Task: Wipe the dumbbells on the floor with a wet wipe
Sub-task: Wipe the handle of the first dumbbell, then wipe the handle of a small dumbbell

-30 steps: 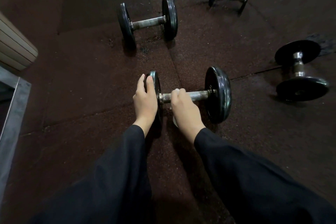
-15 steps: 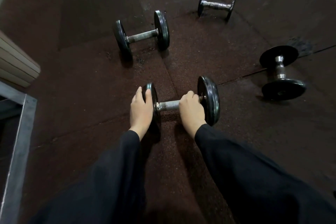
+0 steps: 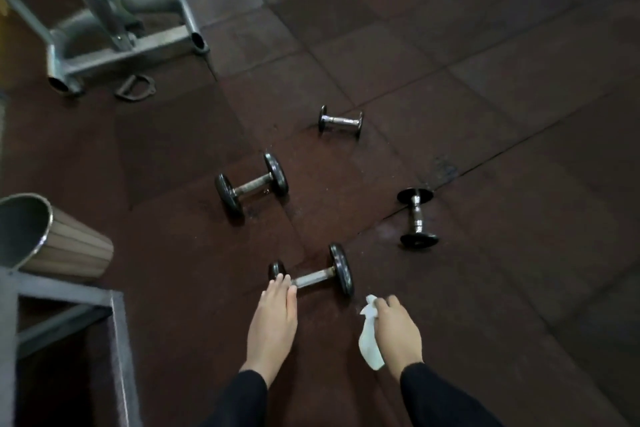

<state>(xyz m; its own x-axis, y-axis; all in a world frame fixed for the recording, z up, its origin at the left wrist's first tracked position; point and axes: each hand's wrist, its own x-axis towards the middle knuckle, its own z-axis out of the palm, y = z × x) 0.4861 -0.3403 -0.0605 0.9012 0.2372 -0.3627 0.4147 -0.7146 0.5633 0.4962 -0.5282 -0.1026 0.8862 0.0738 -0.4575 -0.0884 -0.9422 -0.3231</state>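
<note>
The right hand (image 3: 398, 333) pinches a limp, crumpled white wet wipe (image 3: 370, 340), clear of the nearest dumbbell (image 3: 313, 276). The left hand (image 3: 273, 319) lies flat, straight fingers touching that dumbbell's near black disc, which they half hide; its steel bar looks dull. Beyond the fingertips, three more dumbbells (image 3: 251, 184) lie on speckled rubber floor tiles (image 3: 485, 87). Both sleeves are cut off below.

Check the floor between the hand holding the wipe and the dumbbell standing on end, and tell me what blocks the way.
Nothing visible does. Only bare floor mat lies between the right hand, gripping the wet wipe, and the upright dumbbell.
</note>
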